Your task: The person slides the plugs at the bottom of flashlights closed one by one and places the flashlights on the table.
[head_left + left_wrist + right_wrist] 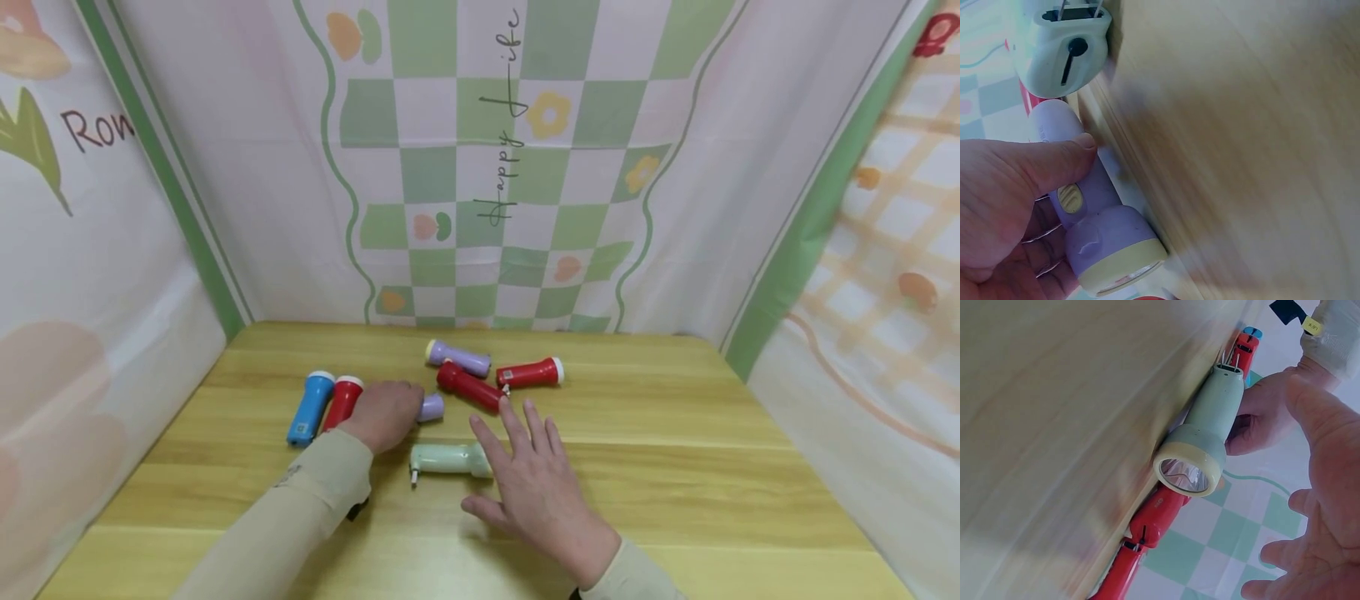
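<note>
My left hand (386, 414) grips a purple flashlight (1094, 187) with a yellow rim and yellow switch. In the left wrist view the thumb lies across its body; in the head view only the purple end shows past the fingers. My right hand (546, 498) has its fingers spread and holds nothing, near the head of a pale green flashlight (446, 459). That flashlight lies on its side, with metal plug prongs (1230, 359) sticking out of its tail. A red flashlight (343, 404) lies just left of my left hand, partly covered by it.
A blue flashlight (310, 408) lies at the left of the wooden table (675, 467). Farther back are another purple flashlight (462, 360), a dark red one (470, 387) and a red one with a white rim (531, 373). Printed curtains (285, 208) surround the table.
</note>
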The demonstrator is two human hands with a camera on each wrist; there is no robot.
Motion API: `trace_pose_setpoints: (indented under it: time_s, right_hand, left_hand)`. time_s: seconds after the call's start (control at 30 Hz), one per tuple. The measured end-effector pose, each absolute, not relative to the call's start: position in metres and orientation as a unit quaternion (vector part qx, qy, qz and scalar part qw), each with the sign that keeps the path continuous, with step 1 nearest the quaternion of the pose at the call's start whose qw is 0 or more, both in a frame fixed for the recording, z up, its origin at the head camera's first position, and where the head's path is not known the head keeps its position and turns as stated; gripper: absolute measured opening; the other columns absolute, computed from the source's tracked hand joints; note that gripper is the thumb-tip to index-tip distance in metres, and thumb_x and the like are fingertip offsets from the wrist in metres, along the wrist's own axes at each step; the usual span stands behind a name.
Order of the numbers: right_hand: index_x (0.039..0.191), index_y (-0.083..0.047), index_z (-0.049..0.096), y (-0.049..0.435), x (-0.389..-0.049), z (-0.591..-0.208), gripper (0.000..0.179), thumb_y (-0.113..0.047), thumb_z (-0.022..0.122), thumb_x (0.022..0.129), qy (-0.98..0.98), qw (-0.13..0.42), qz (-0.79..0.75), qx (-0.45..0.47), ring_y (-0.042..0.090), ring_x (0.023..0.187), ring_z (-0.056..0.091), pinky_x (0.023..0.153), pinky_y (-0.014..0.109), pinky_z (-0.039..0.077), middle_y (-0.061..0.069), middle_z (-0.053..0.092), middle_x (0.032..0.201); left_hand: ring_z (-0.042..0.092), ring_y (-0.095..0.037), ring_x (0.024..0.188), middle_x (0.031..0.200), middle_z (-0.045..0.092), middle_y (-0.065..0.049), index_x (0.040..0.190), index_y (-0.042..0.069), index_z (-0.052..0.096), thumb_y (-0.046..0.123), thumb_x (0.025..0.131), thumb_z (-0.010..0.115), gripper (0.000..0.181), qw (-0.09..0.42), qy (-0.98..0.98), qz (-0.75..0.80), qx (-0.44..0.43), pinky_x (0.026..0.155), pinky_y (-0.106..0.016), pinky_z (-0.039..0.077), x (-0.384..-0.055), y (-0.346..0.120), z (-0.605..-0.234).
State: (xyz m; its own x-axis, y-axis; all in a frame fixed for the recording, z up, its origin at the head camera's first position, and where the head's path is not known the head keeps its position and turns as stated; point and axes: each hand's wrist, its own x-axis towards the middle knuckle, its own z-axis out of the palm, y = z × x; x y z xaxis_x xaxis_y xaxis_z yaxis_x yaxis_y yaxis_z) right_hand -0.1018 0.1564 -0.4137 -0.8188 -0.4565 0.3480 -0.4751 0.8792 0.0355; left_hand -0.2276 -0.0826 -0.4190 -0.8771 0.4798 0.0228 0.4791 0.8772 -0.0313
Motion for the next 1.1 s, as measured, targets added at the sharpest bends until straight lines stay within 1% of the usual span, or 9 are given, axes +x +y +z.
trace_pose_setpoints:
  time_s: [0.27, 0.4, 0.5, 0.63, 0.93, 1.1]
  right_hand:
    - [0.162, -0.022, 0.038, 0.156, -0.101, -0.413, 0.099, -0.072, 0.072, 0.083, -0.954, 0.173, 0.026, 0.243, 0.057, 0.147, 0.034, 0.115, 0.072, 0.035, 0.026, 0.032, 0.165]
    - [0.162, -0.022, 0.038, 0.157, -0.101, -0.413, 0.099, -0.072, 0.072, 0.083, -0.953, 0.179, 0.023, 0.245, 0.056, 0.146, 0.035, 0.115, 0.072, 0.035, 0.026, 0.032, 0.165]
    - [0.161, -0.021, 0.039, 0.157, -0.101, -0.412, 0.100, -0.071, 0.073, 0.082, -0.950, 0.188, 0.023, 0.247, 0.057, 0.145, 0.036, 0.114, 0.072, 0.037, 0.027, 0.034, 0.164]
    - [0.161, -0.021, 0.039, 0.157, -0.101, -0.412, 0.099, -0.071, 0.073, 0.083, -0.949, 0.196, 0.024, 0.247, 0.057, 0.144, 0.038, 0.113, 0.071, 0.038, 0.027, 0.036, 0.163]
    - [0.160, -0.021, 0.040, 0.157, -0.102, -0.412, 0.099, -0.070, 0.075, 0.082, -0.948, 0.203, 0.032, 0.243, 0.057, 0.143, 0.039, 0.112, 0.071, 0.039, 0.029, 0.036, 0.162]
    - [0.160, -0.021, 0.041, 0.157, -0.102, -0.412, 0.098, -0.070, 0.075, 0.082, -0.947, 0.208, 0.036, 0.243, 0.057, 0.143, 0.039, 0.112, 0.071, 0.039, 0.028, 0.037, 0.162]
  left_hand:
    - [0.057, -0.022, 0.078, 0.091, 0.066, -0.006, 0.106, 0.010, 0.067, 0.018, 0.100, 0.070, 0.011, -0.009, -0.969, -0.024, -0.247, 0.076, -0.039, 0.057, -0.219, -0.088, -0.413]
    - [0.059, -0.023, 0.079, 0.095, 0.068, -0.008, 0.110, 0.009, 0.066, 0.018, 0.101, 0.069, 0.013, -0.001, -0.969, -0.044, -0.244, 0.076, -0.041, 0.058, -0.214, -0.092, -0.408]
    - [0.061, -0.022, 0.084, 0.102, 0.070, -0.008, 0.116, 0.010, 0.065, 0.019, 0.101, 0.069, 0.018, 0.004, -0.970, -0.046, -0.237, 0.081, -0.041, 0.060, -0.210, -0.094, -0.404]
    - [0.062, -0.022, 0.089, 0.108, 0.070, -0.008, 0.123, 0.011, 0.065, 0.022, 0.100, 0.072, 0.027, 0.004, -0.971, -0.050, -0.233, 0.087, -0.042, 0.060, -0.205, -0.095, -0.397]
    - [0.065, -0.023, 0.091, 0.109, 0.072, -0.009, 0.125, 0.009, 0.066, 0.022, 0.094, 0.080, 0.036, 0.047, -0.962, -0.062, -0.262, 0.089, -0.043, 0.061, -0.191, -0.094, -0.390]
    - [0.067, -0.023, 0.093, 0.109, 0.073, -0.008, 0.126, 0.009, 0.066, 0.022, 0.094, 0.080, 0.038, 0.065, -0.955, -0.083, -0.277, 0.092, -0.043, 0.061, -0.185, -0.094, -0.390]
